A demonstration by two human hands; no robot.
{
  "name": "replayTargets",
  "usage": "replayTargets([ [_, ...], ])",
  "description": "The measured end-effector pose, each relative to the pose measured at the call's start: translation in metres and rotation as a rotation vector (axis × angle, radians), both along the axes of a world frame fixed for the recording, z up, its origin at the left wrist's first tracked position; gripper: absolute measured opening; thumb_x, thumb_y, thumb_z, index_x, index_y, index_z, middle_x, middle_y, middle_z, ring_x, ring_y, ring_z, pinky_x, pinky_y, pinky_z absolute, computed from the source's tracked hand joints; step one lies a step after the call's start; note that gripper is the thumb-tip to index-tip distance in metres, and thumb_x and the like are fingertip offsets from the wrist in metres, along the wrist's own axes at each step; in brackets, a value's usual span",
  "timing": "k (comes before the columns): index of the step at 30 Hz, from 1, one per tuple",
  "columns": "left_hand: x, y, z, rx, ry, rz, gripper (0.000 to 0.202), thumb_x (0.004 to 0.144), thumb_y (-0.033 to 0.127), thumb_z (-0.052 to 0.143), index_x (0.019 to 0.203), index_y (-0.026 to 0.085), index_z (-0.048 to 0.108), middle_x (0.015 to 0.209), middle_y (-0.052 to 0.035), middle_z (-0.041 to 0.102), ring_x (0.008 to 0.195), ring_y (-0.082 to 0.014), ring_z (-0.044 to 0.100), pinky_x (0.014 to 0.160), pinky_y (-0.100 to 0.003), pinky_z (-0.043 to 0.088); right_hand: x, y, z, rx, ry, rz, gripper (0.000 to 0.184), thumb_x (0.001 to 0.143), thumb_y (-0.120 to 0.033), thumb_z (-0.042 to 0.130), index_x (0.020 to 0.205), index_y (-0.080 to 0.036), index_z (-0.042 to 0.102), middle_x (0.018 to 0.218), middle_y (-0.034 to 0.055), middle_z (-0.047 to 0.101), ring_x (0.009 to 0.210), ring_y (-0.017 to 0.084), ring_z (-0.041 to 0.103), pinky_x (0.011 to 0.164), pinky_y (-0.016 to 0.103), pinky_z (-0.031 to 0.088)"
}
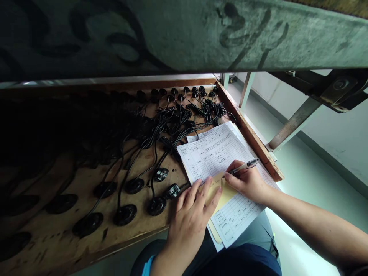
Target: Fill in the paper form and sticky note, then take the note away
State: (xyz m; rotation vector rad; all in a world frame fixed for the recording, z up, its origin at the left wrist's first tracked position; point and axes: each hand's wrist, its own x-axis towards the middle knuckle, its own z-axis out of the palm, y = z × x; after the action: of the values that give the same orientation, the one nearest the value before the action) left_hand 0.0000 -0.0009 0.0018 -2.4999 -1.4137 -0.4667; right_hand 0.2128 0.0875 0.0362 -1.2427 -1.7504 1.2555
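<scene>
My right hand (249, 181) is closed on a silver pen (243, 166), its tip resting on a small yellow slip of paper (224, 191). That slip lies on a printed white form (211, 153) with a grid of boxes. Fingers spread, my left hand (193, 209) lies flat and holds down the slip's left side and the form. The form overhangs the front edge of a worn wooden worktable (57, 245).
Several black cables with round black disc-shaped ends (125, 214) are spread over the table left of and behind the form. A raised wooden rim (253, 140) borders the right side. A dark green shelf (184, 34) overhangs everything. Metal braces (296, 122) and pale floor lie to the right.
</scene>
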Motion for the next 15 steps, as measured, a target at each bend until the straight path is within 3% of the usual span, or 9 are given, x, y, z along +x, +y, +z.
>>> replayTargets([
  [15, 0.0002, -0.0010, -0.0004, -0.015, -0.003, 0.002, 0.064, 0.095, 0.001, 0.046, 0.152, 0.030, 0.050, 0.158, -0.0086, 0.050, 0.139, -0.0366, 0.049, 0.102, -0.052, 0.047, 0.0005, -0.0001, 0.0028, 0.002, 0.002, -0.030, 0.017, 0.086, -0.032, 0.064, 0.081, -0.016, 0.060, 0.067, -0.0003, 0.058, 0.059, 0.010, 0.049, 0.054, 0.025, 0.041],
])
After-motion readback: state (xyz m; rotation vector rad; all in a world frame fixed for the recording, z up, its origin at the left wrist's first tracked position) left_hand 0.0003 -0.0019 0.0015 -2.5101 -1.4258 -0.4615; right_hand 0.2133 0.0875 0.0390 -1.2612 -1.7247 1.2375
